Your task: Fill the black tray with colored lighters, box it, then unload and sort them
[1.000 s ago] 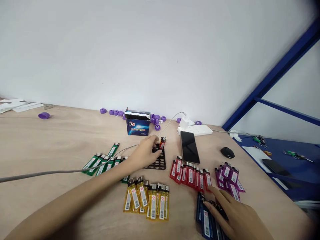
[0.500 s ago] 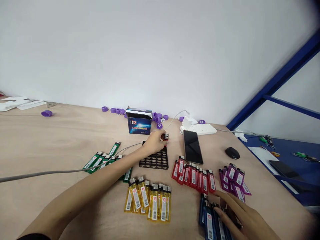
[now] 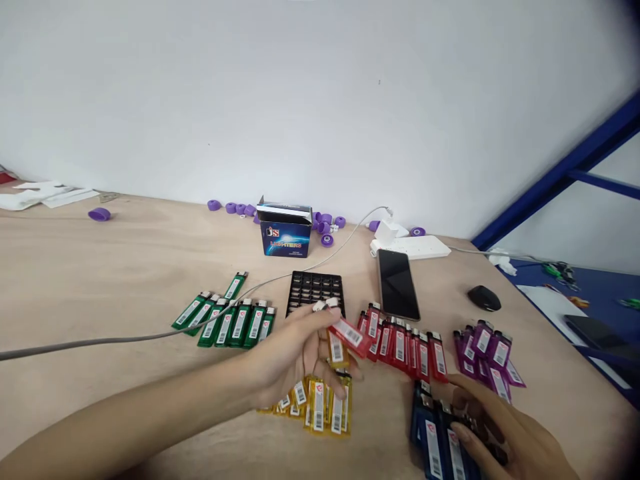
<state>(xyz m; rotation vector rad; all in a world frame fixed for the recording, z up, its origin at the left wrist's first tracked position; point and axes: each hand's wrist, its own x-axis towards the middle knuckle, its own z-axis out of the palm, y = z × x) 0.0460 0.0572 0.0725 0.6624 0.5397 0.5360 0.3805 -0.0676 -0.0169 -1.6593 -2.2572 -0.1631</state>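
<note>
My left hand [image 3: 295, 353] holds a red disposable lighter [image 3: 350, 335] tilted between its fingers, above a group of yellow lighters [image 3: 320, 408]. A further yellow lighter [image 3: 337, 348] lies close against those fingers, and I cannot tell whether it is held. My right hand [image 3: 487, 427] rests on a bunch of dark blue lighters [image 3: 433, 433], its fingers curled among them. A black grid tray [image 3: 315, 288] lies beyond my left hand, partly hidden by it. A row of red lighters [image 3: 400, 350] stands between my hands.
Green lighters [image 3: 225, 320] lie left of the tray, purple lighters [image 3: 485, 347] at right. A phone [image 3: 397, 283], power strip [image 3: 413, 247], mouse [image 3: 484, 298], lighter box [image 3: 285, 233] and purple caps [image 3: 325, 230] sit on the wooden table [image 3: 125, 267]. A grey cable crosses it.
My left hand has drawn back from the tray toward me, taking the red lighter out of it. My right hand has shifted slightly on the blue lighters. The whole view has moved.
</note>
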